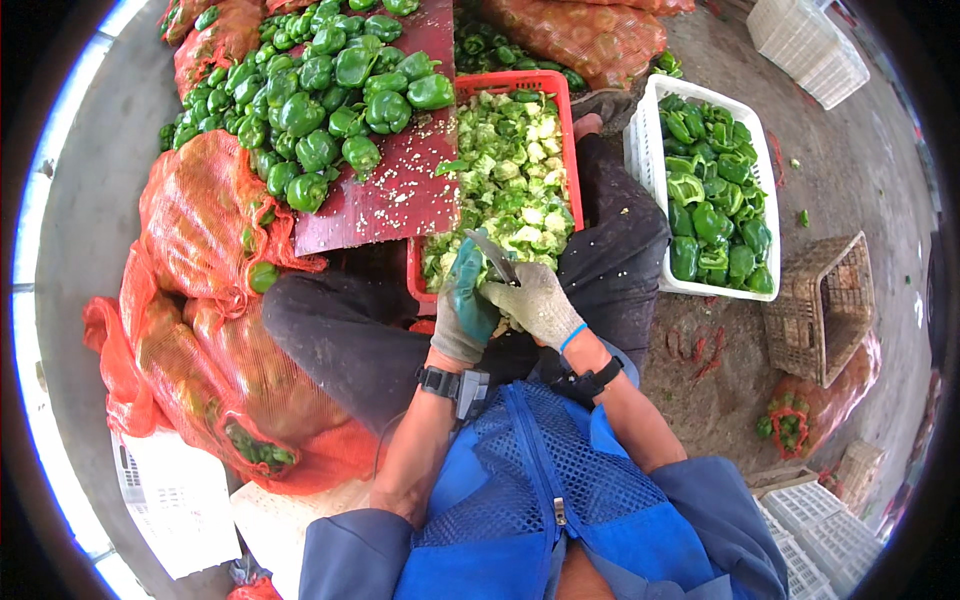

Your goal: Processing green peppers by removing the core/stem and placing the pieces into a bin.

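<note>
My right hand (pixel 535 303), in a pale grey knit glove with a blue band at the wrist, is closed around a knife; its curved blade (pixel 490 252) points up and left. Close beside it is my left hand (pixel 468 305), in a grey glove with teal coating. Its fingers look curled near the blade, and what they hold, if anything, is hidden. Both hands are over the near edge of a red crate (pixel 573 160) filled with pale green pepper cores (pixel 510 165). Left of that crate, whole green peppers (pixel 305 110) are heaped on a dark red board (pixel 385 205) strewn with seeds.
A white crate (pixel 645 135) of cut green peppers (pixel 712 205) stands at the right. Red mesh sacks (pixel 200 215) crowd the left side. Beyond the white crate lie an upturned white basket (pixel 805 50) and a brown crate (pixel 825 310). My bent legs (pixel 345 325) flank the red crate.
</note>
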The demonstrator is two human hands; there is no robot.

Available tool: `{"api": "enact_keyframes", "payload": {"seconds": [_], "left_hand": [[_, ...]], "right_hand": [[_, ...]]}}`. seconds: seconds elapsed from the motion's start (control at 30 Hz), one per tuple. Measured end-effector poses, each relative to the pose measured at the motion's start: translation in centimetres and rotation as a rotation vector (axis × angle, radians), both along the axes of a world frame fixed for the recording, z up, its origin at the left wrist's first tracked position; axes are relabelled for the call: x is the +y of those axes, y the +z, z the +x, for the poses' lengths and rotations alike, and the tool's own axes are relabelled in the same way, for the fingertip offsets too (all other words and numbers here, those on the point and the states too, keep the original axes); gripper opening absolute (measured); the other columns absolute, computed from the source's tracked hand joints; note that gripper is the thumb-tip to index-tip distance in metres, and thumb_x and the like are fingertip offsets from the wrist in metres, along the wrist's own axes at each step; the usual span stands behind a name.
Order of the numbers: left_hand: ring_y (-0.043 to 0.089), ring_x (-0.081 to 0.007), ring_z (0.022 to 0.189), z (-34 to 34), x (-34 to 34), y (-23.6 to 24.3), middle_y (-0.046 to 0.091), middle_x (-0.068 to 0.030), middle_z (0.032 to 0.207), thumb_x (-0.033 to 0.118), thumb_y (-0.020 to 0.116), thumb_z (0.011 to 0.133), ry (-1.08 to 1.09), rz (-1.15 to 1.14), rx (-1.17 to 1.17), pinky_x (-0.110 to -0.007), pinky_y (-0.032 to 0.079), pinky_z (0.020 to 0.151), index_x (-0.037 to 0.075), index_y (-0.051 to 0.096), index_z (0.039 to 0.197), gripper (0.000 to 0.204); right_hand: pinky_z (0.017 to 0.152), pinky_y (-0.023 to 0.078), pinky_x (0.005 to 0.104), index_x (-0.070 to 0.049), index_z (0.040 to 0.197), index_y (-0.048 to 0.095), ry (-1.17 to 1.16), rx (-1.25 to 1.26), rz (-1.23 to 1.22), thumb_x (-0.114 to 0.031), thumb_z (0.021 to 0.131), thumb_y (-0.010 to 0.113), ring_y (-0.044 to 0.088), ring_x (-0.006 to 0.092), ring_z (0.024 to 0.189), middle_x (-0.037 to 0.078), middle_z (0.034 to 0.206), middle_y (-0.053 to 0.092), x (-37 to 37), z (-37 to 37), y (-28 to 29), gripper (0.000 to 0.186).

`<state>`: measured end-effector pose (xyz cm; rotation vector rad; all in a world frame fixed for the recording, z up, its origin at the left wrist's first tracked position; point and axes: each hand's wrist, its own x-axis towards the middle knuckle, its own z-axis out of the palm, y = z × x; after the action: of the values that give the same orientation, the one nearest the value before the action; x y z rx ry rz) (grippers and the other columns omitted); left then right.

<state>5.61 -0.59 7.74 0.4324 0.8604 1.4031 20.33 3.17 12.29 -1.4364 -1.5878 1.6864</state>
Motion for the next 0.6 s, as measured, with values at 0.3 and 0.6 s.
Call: {"api": "enact_keyframes", "payload": {"seconds": [0.3,0.6], "left_hand": [[0.071,-0.0209,0.119,0.4,1.2,2.0,0.070,-0.0103,0.139,0.019,0.056,0.117,0.010,-0.036,-0.048,-0.037,0.060,0.103,0.003,0.055,0.157,0.043],[0.066,-0.0127,0.112,-4.2,7.5,7.4,0.068,-0.0066,0.141,0.002,0.064,0.109,0.426,0.168,0.790,-0.029,0.055,0.089,0.005,0.060,0.155,0.047]], "right_hand": [[0.050,0.051,0.0337,0.003,0.084,0.073,-0.148,0.097,-0.002,-0.025,0.098,0.078,0.064,0.0148,0.053,0.006,0.066,0.066,0.3,0.1,0.3,0.032],[0.049,0.050,0.0324,0.003,0.135,0.063,-0.040,0.148,-0.354,-0.028,0.109,0.066,0.064,0.0126,0.056,0.003,0.073,0.066,0.9,2.9,3.2,0.040]]}}
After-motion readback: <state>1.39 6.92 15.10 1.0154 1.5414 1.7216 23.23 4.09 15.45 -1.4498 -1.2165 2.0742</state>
